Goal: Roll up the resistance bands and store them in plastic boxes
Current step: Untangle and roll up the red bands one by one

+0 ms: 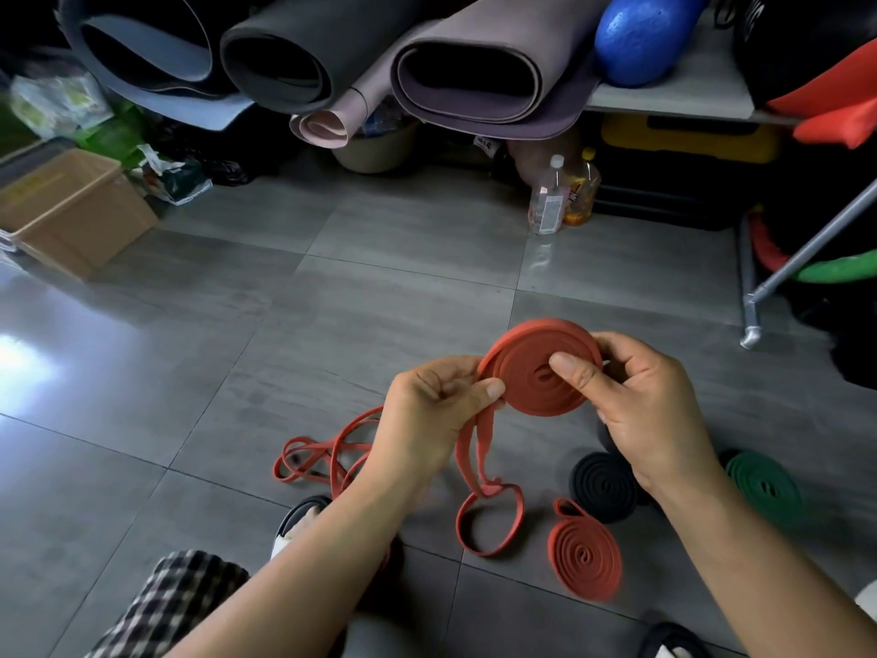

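Two hands share one red resistance band [541,372], held up over the grey tiled floor [237,349] near the middle of our view. Most of it is already wound into a flat, tight spiral disc. Our right hand [650,410] grips the disc, with the thumb pressed on its near face close to the centre and the fingers curled behind its right rim. Our left hand [434,410] pinches the band at the disc's left edge, where the unrolled end leaves it. That end hangs down doubled and finishes in a slack loop lying on the floor.

Three finished coils lie flat on the floor near us, to the right. We see a red coil [586,558] and a black coil [605,486] just beyond it. A green coil [764,486] lies further right, partly covered by our right forearm. One more loose red band [311,449] lies unrolled in tangled loops to the left, and our left forearm crosses over part of it.

At the far left a tan plastic box [71,206] stands on the floor. Its wall is cloudy and we cannot tell what is in it.

Along the far side, rolled yoga mats [294,49] jut toward us, with a blue ball [645,35] to their right on a pale shelf [664,99]. Two bottles [562,197] stand on the floor below. A metal frame leg [807,249] slants down at the right. Our sandalled foot [303,515] rests just beside the loose band.
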`<control>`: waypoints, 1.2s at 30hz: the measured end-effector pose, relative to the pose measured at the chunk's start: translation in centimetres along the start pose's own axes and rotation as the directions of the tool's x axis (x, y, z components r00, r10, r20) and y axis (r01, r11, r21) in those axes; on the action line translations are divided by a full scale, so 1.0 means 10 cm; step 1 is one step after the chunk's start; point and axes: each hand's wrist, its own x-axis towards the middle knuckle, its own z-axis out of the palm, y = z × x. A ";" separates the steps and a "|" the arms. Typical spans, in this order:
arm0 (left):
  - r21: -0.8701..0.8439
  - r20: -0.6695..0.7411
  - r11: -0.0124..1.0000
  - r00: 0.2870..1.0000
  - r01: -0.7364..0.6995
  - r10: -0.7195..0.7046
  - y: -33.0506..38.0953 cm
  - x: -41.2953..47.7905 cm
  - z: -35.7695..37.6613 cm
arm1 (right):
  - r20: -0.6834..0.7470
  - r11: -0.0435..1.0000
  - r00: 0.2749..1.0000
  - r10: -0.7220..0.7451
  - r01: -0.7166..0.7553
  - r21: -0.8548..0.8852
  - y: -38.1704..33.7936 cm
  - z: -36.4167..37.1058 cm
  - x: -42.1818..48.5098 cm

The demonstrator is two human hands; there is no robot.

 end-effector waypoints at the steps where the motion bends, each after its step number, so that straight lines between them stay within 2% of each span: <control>1: 0.002 0.005 1.000 1.000 0.000 0.000 0.00 0.00 0.00 | -0.002 0.999 1.000 0.013 -0.013 0.053 0.00 0.01 0.00; 3: -0.049 0.021 0.998 0.999 0.025 -0.024 -0.01 -0.01 0.02 | -0.010 0.989 0.999 0.037 -0.035 0.144 -0.02 0.04 -0.02; 9: -0.090 -0.018 0.996 1.000 0.015 -0.017 -0.01 -0.02 0.06 | -0.054 0.984 0.998 0.041 -0.031 0.173 -0.03 0.09 -0.05; 12: -0.165 -0.035 0.986 0.999 0.031 -0.038 -0.02 -0.05 0.11 | -0.081 0.911 0.980 0.182 -0.137 0.389 0.07 0.18 -0.10; 14: -0.158 -0.059 0.987 0.998 -0.011 0.002 0.00 -0.05 0.13 | -0.038 0.859 0.965 0.259 -0.213 0.465 0.10 0.22 -0.13; 16: -0.054 -0.072 0.994 0.993 -0.094 0.090 0.04 -0.02 0.07 | 0.081 0.821 0.950 0.302 -0.302 0.485 0.10 0.19 -0.11; 17: 0.050 -0.071 0.990 0.988 -0.134 0.138 0.06 0.00 0.02 | 0.149 0.836 0.941 0.302 -0.337 0.433 0.09 0.14 -0.08; 18: 0.202 -0.063 0.962 0.978 -0.185 0.201 0.08 0.03 -0.03 | 0.191 0.894 0.941 0.279 -0.327 0.306 0.08 0.08 -0.04; 19: 0.379 -0.036 0.893 0.961 -0.242 0.276 0.08 0.05 -0.08 | 0.204 0.962 0.953 0.224 -0.250 0.108 0.07 0.02 0.00; 20: 0.542 0.008 0.786 0.938 -0.296 0.348 0.07 0.05 -0.11 | 0.212 0.985 0.965 0.155 -0.135 -0.105 0.06 -0.03 0.03; 21: 0.650 0.062 0.680 0.916 -0.339 0.397 0.06 0.04 -0.12 | 0.234 0.958 0.969 0.078 -0.009 -0.285 0.06 -0.07 0.05; 22: 0.695 0.119 0.617 0.905 -0.369 0.408 0.05 0.02 -0.10 | 0.284 0.918 0.959 0.009 0.105 -0.383 0.04 -0.08 0.06; 24: 0.696 0.204 0.593 0.903 -0.406 0.379 0.05 -0.02 -0.05 | 0.371 0.882 0.925 -0.085 0.243 -0.405 0.02 -0.05 0.04; 26: 0.651 0.220 0.635 0.904 -0.416 0.367 0.03 -0.03 -0.03 | 0.366 0.886 0.922 -0.125 0.270 -0.378 0.02 -0.02 0.03; 28: 0.541 0.126 0.778 0.945 -0.320 0.301 0.04 -0.01 -0.03 | 0.317 0.933 0.941 -0.123 0.218 -0.286 0.02 -0.02 0.03; 30: 0.330 0.061 0.929 0.986 -0.168 0.157 0.07 -0.01 -0.03 | 0.249 0.985 0.966 -0.073 0.110 -0.136 -0.01 -0.03 0.04; 32: 0.207 0.074 0.975 0.995 -0.081 0.067 0.08 -0.01 -0.03 | 0.172 1.000 0.985 -0.016 0.016 0.004 -0.02 -0.03 0.04; 36: 0.083 0.067 0.996 0.998 0.015 -0.020 0.09 0.00 0.00 | 0.034 0.966 0.996 0.086 -0.091 0.240 0.01 0.03 0.03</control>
